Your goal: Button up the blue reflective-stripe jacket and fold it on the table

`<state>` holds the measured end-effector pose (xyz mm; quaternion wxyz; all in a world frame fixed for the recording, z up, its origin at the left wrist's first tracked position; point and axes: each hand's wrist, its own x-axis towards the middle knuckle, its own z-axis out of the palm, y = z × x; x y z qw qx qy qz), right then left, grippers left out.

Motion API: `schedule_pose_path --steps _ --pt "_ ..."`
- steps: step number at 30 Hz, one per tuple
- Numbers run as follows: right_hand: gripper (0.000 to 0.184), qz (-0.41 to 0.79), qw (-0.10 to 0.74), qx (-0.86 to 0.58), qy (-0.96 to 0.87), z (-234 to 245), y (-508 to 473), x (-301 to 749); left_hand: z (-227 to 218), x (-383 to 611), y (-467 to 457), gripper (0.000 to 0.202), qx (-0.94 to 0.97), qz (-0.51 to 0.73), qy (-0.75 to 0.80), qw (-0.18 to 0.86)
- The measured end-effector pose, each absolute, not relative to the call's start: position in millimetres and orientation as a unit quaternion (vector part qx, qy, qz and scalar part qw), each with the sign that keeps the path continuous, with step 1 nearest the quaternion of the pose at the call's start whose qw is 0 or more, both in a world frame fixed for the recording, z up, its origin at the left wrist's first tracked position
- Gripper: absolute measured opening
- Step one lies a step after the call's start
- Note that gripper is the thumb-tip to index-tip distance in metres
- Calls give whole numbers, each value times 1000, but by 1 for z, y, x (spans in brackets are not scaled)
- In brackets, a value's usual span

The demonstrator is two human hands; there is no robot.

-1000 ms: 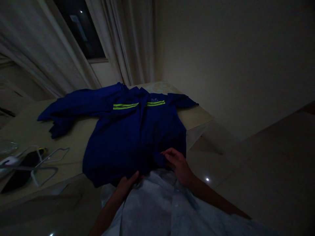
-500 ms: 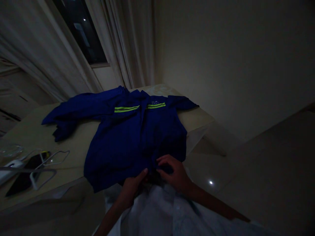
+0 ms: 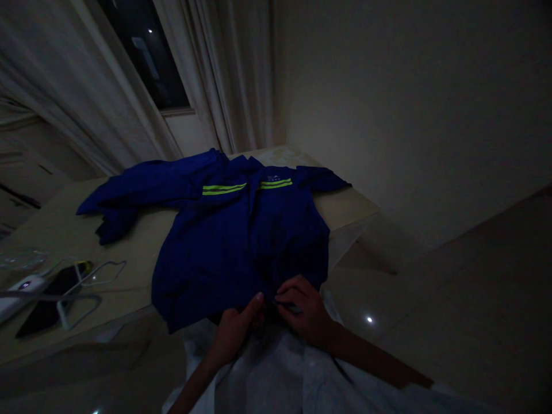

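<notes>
A dark blue jacket (image 3: 219,247) with yellow-green chest stripes lies spread on the table, its front hem hanging over the near edge. Both sleeves reach out sideways, the one on the left folded back on itself. At the middle of the hem, my left hand (image 3: 241,325) is closed on the cloth, thumb on top. Just to its right, the thumb and forefinger of my right hand (image 3: 304,310) pinch at the hem beside the front opening. The dim light hides whatever small part lies between those fingertips.
On the table (image 3: 142,253) at the left lie a black phone (image 3: 47,305), a white power strip (image 3: 21,293) and looped white cables (image 3: 107,264). Curtains (image 3: 233,75) hang behind the table, and a plain wall (image 3: 388,115) stands to the right.
My right thumb and forefinger have come closer together at the hem. My left hand keeps its hold. The whole view has shifted slightly.
</notes>
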<state>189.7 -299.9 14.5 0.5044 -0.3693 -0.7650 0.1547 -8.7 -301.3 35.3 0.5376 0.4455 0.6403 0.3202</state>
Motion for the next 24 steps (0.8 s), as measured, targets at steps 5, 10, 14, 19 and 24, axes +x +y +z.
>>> schedule_pose_path --steps 5,10,14,19,24 --pt "12 151 503 -357 -773 13 -300 190 34 -9 -301 73 479 307 614 547" --pt "11 122 499 -368 -775 13 -300 187 28 -10 -303 72 494 315 614 530" --pt "9 91 459 -354 -809 14 -299 187 26 -10 -305 69 501 349 605 511" --pt "10 77 469 -349 -808 11 -299 191 23 -10 -305 70 492 332 622 511" --pt "12 80 468 -351 -807 11 -299 189 15 -10 -305 68 494 349 608 513"
